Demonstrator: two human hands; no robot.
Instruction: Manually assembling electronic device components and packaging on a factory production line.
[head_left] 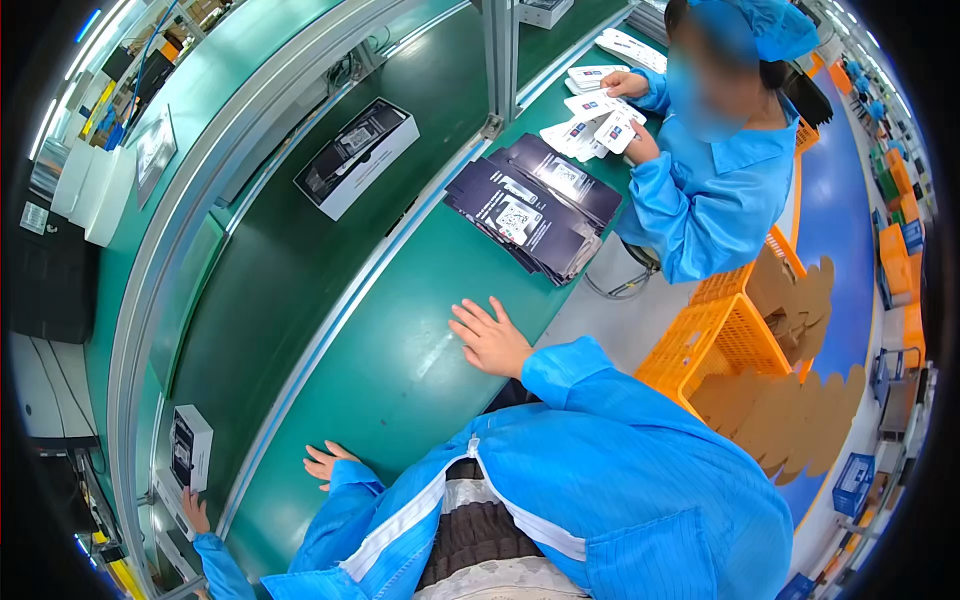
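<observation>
My right hand (491, 338) lies flat on the green work table (400, 385), fingers spread, holding nothing. Farther left, close to the table's near edge, my left hand (328, 464) rests with its fingers apart and nothing in them. Beyond my right hand sit two overlapping stacks of dark printed leaflets (520, 212), each with a white square code, and my fingers do not touch them. The thumb side of the right hand points toward these stacks.
On the dark green conveyor (265, 300) lie a black-and-white box (358, 155) and a smaller box (190, 447), with another person's hand (195, 510) beside it. At right, a co-worker (720, 160) holds white cards (590, 106). Orange crates (715, 345) with brown cardboard pieces stand near.
</observation>
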